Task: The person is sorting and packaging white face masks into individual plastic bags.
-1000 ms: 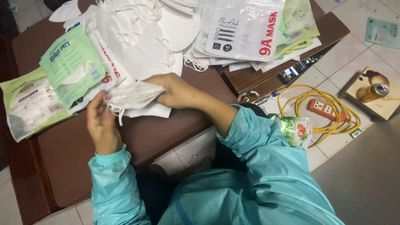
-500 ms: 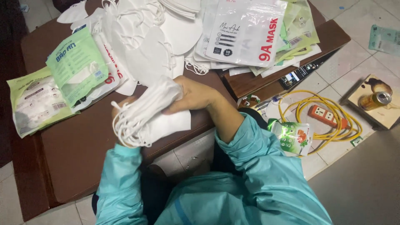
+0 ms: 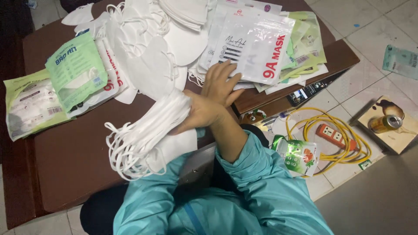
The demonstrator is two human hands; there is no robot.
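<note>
My right hand [image 3: 193, 116] grips one end of a thick stack of white face masks [image 3: 146, 132], which fans out to the lower left over the dark brown table [image 3: 74, 161] with its ear loops hanging loose. My left hand [image 3: 223, 82] crosses under my right wrist. It lies with fingers spread on a clear plastic mask bag with red lettering [image 3: 257, 48]. Both arms wear teal sleeves.
Loose white masks [image 3: 152, 52] and green mask packets [image 3: 76, 69] cover the far table, with more flat bags [image 3: 305, 52] at the right. On the tiled floor to the right lie a yellow cable with an orange power strip [image 3: 333, 135], a green pouch [image 3: 298, 154] and a can [image 3: 385, 123] on a board.
The mask stack has swung from lying across both hands to hanging from my right hand. My left hand has let go of it and reached up to the clear bag.
</note>
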